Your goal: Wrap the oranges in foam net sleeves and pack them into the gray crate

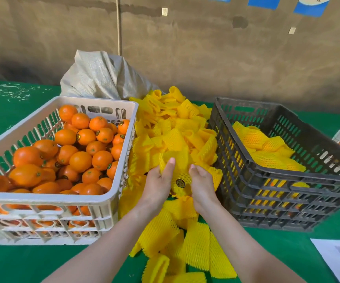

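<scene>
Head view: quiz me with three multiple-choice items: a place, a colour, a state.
1. The white crate of bare oranges stands: A left of the sleeve pile; B right of it; C behind it.
2. The sleeve pile is: A white; B yellow; C green.
3. The orange between the left hand and right hand is: A bare; B wrapped; C peeled.
Answers: 1 A, it sits at the person's left, with the pile beside it; 2 B, every sleeve there is yellow; 3 B, a sleeve covers it.
</scene>
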`<state>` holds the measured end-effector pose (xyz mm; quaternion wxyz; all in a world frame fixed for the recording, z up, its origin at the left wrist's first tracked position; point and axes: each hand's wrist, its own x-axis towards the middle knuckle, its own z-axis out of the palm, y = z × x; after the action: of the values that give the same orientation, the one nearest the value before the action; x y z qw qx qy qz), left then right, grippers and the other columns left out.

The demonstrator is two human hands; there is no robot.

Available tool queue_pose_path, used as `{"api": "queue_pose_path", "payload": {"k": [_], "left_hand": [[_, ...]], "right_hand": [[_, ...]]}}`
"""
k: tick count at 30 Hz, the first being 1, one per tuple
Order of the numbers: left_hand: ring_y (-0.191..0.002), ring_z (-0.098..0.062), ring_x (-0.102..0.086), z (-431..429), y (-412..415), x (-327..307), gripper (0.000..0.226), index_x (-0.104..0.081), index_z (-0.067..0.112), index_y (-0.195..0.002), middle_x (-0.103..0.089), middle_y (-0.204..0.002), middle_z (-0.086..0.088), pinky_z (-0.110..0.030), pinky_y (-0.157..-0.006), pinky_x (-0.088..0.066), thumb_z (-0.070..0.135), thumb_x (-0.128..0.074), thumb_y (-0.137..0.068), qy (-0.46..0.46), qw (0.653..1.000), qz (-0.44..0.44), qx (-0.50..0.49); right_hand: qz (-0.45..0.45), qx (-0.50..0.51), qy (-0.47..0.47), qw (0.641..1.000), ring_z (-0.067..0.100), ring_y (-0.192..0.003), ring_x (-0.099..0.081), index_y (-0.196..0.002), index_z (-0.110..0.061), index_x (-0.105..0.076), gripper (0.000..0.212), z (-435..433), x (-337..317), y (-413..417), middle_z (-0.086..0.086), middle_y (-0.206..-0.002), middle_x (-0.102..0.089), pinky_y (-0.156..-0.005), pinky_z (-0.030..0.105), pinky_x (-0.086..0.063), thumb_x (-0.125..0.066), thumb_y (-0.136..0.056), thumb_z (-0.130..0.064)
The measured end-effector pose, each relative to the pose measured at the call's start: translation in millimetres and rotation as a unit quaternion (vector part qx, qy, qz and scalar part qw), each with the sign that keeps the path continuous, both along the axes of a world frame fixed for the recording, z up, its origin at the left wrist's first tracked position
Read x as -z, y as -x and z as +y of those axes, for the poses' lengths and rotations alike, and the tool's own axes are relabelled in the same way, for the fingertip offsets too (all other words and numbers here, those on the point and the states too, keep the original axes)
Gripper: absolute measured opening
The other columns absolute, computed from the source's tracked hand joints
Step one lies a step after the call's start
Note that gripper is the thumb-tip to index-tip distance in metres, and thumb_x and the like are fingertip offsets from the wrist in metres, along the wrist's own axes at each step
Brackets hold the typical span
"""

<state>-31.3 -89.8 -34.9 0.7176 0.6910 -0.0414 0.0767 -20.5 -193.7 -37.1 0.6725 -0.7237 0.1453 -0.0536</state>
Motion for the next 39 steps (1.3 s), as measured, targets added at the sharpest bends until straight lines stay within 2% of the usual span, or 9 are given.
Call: {"api": "queue_pose_path", "payload": {"k": [6,10,14,17,20,27,32,36,39], "left_hand": [[-0.060,-0.014,-0.054,2,21,41,0.027,-0.066,0.019,-0.076,-0.059,-0.066,0.001,-0.025,-0.053,-0.045,0.017,-0.050,-0.098,0.019,0.996,0.082,0.034],[-0.067,-0.017,-0.066,6,29,57,0.018,-0.064,0.012,-0.086,-0.070,-0.078,-0.004,-0.028,-0.056,-0.051,0.018,-0.052,-0.097,0.078,0.979,0.187,0.002],[-0.088,-0.022,-0.069,11,35,62,0.016,-0.063,0.019,-0.101,-0.073,-0.095,-0.002,-0.034,-0.063,-0.055,0.031,-0.054,-0.096,0.132,0.952,0.277,-0.007],[-0.079,-0.023,-0.064,6,39,61,0.018,-0.062,0.008,-0.102,-0.068,-0.091,-0.010,-0.033,-0.060,-0.050,0.023,-0.054,-0.097,0.069,0.962,0.257,-0.057],[-0.078,-0.025,-0.058,-6,43,58,0.025,-0.055,-0.006,-0.110,-0.062,-0.096,-0.024,-0.042,-0.064,-0.051,0.016,-0.053,-0.097,0.048,0.962,0.245,-0.112],[-0.049,-0.011,-0.025,-24,53,49,0.047,-0.028,0.020,-0.060,-0.026,-0.053,0.002,-0.025,-0.046,-0.022,0.040,-0.031,-0.102,0.082,0.953,0.214,-0.197],[-0.045,-0.010,-0.031,-20,62,47,0.048,-0.032,0.025,-0.058,-0.034,-0.036,0.011,-0.030,-0.055,-0.027,0.057,-0.035,-0.094,0.117,0.951,0.254,-0.134],[-0.079,-0.021,-0.070,-6,62,44,0.019,-0.064,0.017,-0.105,-0.075,-0.085,-0.001,-0.033,-0.070,-0.054,0.026,-0.061,-0.089,0.268,0.904,0.334,-0.001],[-0.083,-0.023,-0.067,-1,61,47,0.006,-0.060,0.017,-0.096,-0.071,-0.088,-0.004,-0.033,-0.063,-0.053,0.014,-0.056,-0.093,0.259,0.904,0.336,-0.046]], "right_hand": [[0.028,0.031,-0.022,0.999,0.019,-0.079,-0.052,-0.091,-0.001,-0.061,0.027,-9,28,8,0.017,-0.091,-0.063,-0.074,0.037,-0.048,-0.041,-0.100,-0.016],[0.060,-0.040,-0.005,0.997,0.046,-0.111,-0.051,-0.108,0.014,-0.051,0.037,-13,36,16,0.035,-0.118,-0.052,-0.094,0.057,-0.041,-0.044,-0.100,-0.021],[0.033,-0.144,0.049,0.988,0.038,-0.113,-0.054,-0.116,-0.007,-0.057,0.025,-22,42,27,0.023,-0.117,-0.060,-0.092,0.049,-0.046,-0.049,-0.097,-0.022],[-0.018,-0.191,0.168,0.967,0.013,-0.109,-0.049,-0.129,-0.035,-0.040,0.040,-20,44,40,-0.006,-0.116,-0.051,-0.081,0.027,-0.044,-0.055,-0.092,-0.037],[-0.040,-0.198,0.330,0.922,0.025,-0.119,-0.047,-0.134,-0.024,-0.036,0.053,-6,52,52,0.002,-0.129,-0.052,-0.089,0.037,-0.041,-0.049,-0.090,-0.051],[-0.057,-0.165,0.473,0.864,0.041,-0.101,-0.055,-0.116,-0.011,-0.041,0.033,5,66,50,0.018,-0.108,-0.062,-0.066,0.038,-0.029,-0.033,-0.100,-0.039],[-0.022,-0.127,0.348,0.929,0.039,-0.102,-0.055,-0.111,0.001,-0.047,0.031,-35,64,30,0.023,-0.107,-0.060,-0.074,0.039,-0.035,-0.043,-0.099,-0.027],[-0.027,-0.091,0.134,0.986,0.019,-0.099,-0.055,-0.117,-0.010,-0.051,0.029,-47,55,26,0.000,-0.110,-0.056,-0.084,0.028,-0.040,-0.055,-0.093,-0.028],[-0.049,-0.020,0.132,0.990,0.017,-0.086,-0.052,-0.107,-0.015,-0.046,0.027,-50,51,32,0.008,-0.102,-0.054,-0.073,0.030,-0.039,-0.062,-0.089,-0.029]]}}
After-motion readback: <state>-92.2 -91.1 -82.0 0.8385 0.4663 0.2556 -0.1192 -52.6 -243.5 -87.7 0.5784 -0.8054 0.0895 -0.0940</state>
